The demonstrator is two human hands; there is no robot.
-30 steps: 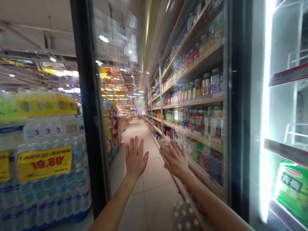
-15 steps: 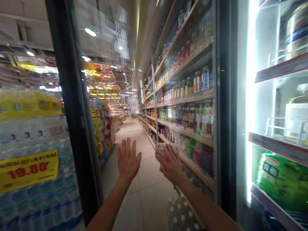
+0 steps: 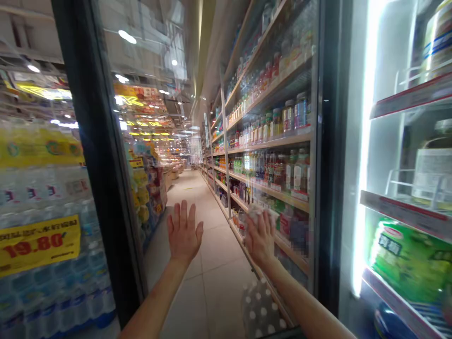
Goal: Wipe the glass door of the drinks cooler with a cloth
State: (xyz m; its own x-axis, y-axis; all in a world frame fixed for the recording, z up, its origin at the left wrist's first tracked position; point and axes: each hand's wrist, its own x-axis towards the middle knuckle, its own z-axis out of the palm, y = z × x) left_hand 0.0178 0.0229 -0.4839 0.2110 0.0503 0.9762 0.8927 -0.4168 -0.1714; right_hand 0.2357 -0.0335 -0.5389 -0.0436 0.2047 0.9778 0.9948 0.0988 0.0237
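A glass door [image 3: 208,310] with a black frame [image 3: 106,188] stands open in front of me. My left hand [image 3: 184,233] lies flat against the glass with its fingers spread, holding nothing. To its right, my right hand [image 3: 260,242] presses a crumpled whitish cloth [image 3: 254,210] onto the pane. Part of the cloth is hidden under my palm and fingers. Grey fabric with white dots [image 3: 261,306] shows low down, below my right forearm; I cannot tell whether it is a reflection.
On the right is a lit cooler shelf [image 3: 406,209] with bottles and a green pack [image 3: 413,263]. Through the glass I see long shelves of drinks [image 3: 268,183] beside a tiled aisle [image 3: 189,183]. Stacked water bottles [image 3: 45,278] with a yellow price sign [image 3: 38,245] stand on the left.
My right hand has slid the cloth to the right across the glass, its fingers now pointing more upward. My left hand stays flat on the pane; the view has shifted slightly.
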